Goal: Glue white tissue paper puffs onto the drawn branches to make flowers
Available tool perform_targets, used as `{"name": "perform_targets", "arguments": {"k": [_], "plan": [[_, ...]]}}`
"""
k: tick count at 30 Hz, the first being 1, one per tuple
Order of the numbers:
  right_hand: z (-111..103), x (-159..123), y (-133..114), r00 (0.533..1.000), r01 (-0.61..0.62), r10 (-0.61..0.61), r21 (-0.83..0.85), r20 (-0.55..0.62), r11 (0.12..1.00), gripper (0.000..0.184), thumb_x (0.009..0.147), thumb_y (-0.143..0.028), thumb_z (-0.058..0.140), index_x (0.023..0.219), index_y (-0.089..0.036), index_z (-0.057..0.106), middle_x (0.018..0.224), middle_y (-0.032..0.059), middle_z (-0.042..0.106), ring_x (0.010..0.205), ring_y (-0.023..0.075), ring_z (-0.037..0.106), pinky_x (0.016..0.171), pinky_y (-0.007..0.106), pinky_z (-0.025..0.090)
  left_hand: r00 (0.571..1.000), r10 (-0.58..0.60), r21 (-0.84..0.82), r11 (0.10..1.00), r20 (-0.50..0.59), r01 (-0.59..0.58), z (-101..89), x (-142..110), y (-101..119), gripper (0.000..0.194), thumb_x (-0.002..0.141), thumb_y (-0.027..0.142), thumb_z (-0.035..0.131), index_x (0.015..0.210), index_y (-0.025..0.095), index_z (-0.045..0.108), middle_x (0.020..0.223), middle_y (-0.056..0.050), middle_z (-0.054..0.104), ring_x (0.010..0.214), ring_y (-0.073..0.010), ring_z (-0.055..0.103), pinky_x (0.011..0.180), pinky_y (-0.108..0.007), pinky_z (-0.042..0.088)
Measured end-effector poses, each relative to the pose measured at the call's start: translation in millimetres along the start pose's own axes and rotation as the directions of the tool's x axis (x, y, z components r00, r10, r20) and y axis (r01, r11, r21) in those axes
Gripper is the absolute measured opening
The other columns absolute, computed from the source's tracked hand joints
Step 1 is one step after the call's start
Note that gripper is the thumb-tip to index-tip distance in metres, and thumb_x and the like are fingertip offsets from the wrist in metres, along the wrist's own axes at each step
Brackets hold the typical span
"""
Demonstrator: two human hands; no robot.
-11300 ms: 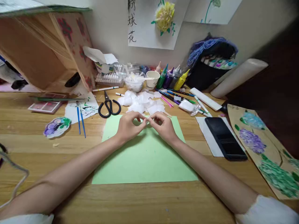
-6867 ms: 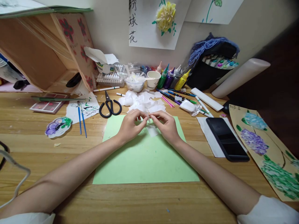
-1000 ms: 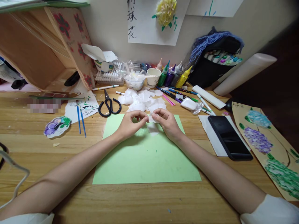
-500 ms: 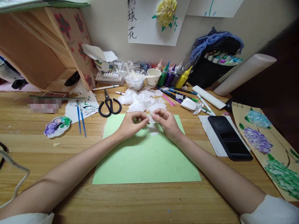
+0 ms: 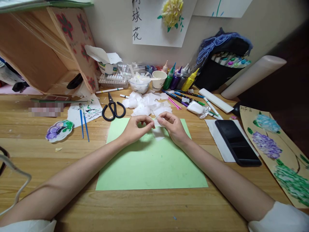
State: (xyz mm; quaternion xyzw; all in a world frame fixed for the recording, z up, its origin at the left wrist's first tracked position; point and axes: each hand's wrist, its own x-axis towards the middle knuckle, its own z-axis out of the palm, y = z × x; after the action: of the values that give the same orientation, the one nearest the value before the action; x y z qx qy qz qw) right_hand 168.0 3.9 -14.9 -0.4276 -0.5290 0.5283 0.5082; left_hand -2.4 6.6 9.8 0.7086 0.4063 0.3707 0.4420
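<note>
Over the upper part of a light green sheet of paper (image 5: 149, 170), my two hands almost meet. My right hand (image 5: 174, 127) is closed, thumb and index finger pinching a small white piece of tissue paper (image 5: 157, 122). Against the left edge of that piece, the fingertips of my left hand (image 5: 137, 129) are also pinched together. Another white scrap (image 5: 158, 133) lies on the green sheet just beneath my fingers. Behind my hands spreads a loose pile of white tissue pieces (image 5: 145, 103).
Black-handled scissors (image 5: 113, 108) lie left of the pile, with two blue brushes (image 5: 84, 125) and a paint palette (image 5: 59, 131) further left. Paint bottles (image 5: 177, 79), a paper cup (image 5: 158, 80) and pens line the back. A phone (image 5: 238, 141) rests at right beside a flower picture (image 5: 267, 141).
Almost nothing differs. The small tissue piece between my fingers has shifted very slightly; both hands stay in the same place.
</note>
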Motion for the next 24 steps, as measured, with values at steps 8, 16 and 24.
{"name": "perform_targets", "arguments": {"k": [8, 16, 24], "plan": [[0.5, 0.1, 0.4, 1.0, 0.011, -0.011, 0.014, 0.003, 1.0, 0.019, 0.071, -0.037, 0.068, 0.077, -0.02, 0.062, 0.077, -0.001, 0.057, 0.071, 0.0123, 0.051, 0.067, 0.024, 0.04, 1.0, -0.022, 0.01, 1.0, -0.02, 0.023, 0.9, -0.4, -0.1, 0.02, 0.077, 0.032, 0.057, 0.07, 0.014, 0.063, 0.068, -0.003, 0.063, 0.061, -0.0112, 0.051, 0.056, -0.023, 0.037], [0.0, 0.1, 1.1, 1.0, 0.016, -0.016, 0.0, 0.0, 1.0, 0.02, 0.071, -0.038, 0.068, 0.077, -0.02, 0.062, 0.077, -0.001, 0.058, 0.071, 0.0124, 0.052, 0.066, 0.025, 0.04, 0.999, -0.024, 0.02, 0.999, -0.041, 0.025, 1.4, 0.2, -0.1, 0.018, 0.075, 0.03, 0.058, 0.068, 0.014, 0.062, 0.065, -0.001, 0.061, 0.058, -0.01, 0.046, 0.055, -0.023, 0.035], [3.6, -3.0, -4.1, 0.966, 0.189, -0.231, -0.287, -0.118, 0.939, 0.022, 0.072, -0.033, 0.067, 0.089, -0.021, 0.057, 0.091, 0.0019, 0.058, 0.085, 0.0163, 0.054, 0.074, 0.029, 0.044, 0.996, 0.004, 0.048, 0.999, -0.094, 0.0, 2.1, 0.6, -2.6, 0.016, 0.075, 0.028, 0.057, 0.067, 0.015, 0.061, 0.064, 0.0, 0.06, 0.059, -0.0097, 0.044, 0.055, -0.022, 0.035]]}}
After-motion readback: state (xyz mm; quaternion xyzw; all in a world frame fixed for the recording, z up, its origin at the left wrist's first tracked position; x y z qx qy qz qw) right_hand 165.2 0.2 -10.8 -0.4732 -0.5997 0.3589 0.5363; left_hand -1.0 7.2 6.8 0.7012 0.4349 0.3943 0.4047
